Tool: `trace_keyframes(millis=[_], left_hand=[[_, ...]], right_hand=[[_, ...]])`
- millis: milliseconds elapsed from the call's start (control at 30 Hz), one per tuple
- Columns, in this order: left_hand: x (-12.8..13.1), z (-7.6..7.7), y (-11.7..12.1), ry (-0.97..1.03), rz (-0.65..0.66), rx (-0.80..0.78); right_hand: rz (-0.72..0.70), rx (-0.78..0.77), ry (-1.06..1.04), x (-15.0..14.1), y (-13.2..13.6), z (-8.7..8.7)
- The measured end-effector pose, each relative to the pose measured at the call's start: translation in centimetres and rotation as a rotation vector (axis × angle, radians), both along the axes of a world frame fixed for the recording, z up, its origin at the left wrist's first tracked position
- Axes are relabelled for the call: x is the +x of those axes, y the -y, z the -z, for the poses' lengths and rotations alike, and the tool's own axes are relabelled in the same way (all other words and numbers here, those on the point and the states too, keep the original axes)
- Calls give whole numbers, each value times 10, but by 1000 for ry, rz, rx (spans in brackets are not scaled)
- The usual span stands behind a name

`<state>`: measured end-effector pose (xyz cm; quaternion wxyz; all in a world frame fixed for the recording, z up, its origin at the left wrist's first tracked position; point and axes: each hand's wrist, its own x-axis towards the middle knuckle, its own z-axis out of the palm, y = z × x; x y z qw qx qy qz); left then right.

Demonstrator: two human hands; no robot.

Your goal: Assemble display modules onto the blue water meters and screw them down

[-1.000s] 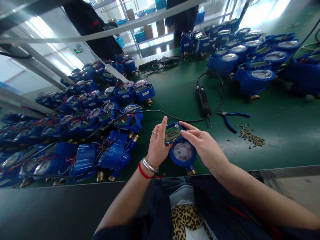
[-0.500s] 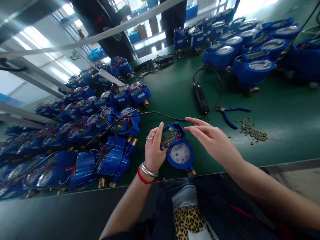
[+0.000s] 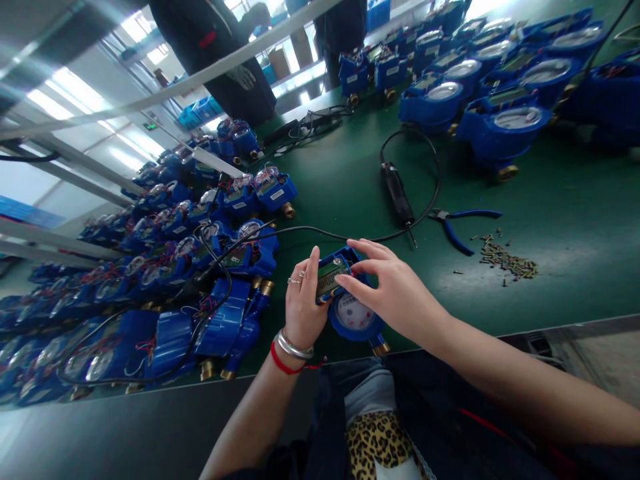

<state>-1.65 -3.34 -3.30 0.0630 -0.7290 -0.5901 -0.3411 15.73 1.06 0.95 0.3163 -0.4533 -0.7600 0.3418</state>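
Note:
A blue water meter [image 3: 345, 328] lies on the green bench in front of me, its round dial facing up and a brass fitting at its near end. My left hand [image 3: 304, 303] is wrapped round the meter's left side. Its open upper housing holds a small digital display [image 3: 327, 280] with wires beside it. Over the right side of that housing is my right hand [image 3: 400, 287], thumb at the display and fingers at the far edge, gripping the meter there. The right hand hides part of the dial and housing.
A black electric screwdriver [image 3: 397, 193] with a cable lies beyond the meter. Blue-handled cutting pliers [image 3: 456, 232] and a pile of small brass-coloured screws [image 3: 507, 259] are to the right. Many blue meters [image 3: 223, 320] crowd the left, others the far right. A person [image 3: 220, 60] stands across the bench.
My right hand has moved left and down onto the meter, its thumb now at the display. My left hand keeps its hold. The view has shifted slightly.

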Motion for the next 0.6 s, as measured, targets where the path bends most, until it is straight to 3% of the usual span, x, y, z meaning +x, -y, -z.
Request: trace_keyframes(millis=[200, 400, 600], left_hand=[[1, -3, -3, 63, 65, -22], [0, -1, -7, 187, 30, -28], [-4, 1, -7, 147, 29, -52]], right_hand=[[-46, -38, -5, 0, -8, 9], [-62, -55, 14, 1, -10, 10], [-82, -89, 25, -3, -12, 8]])
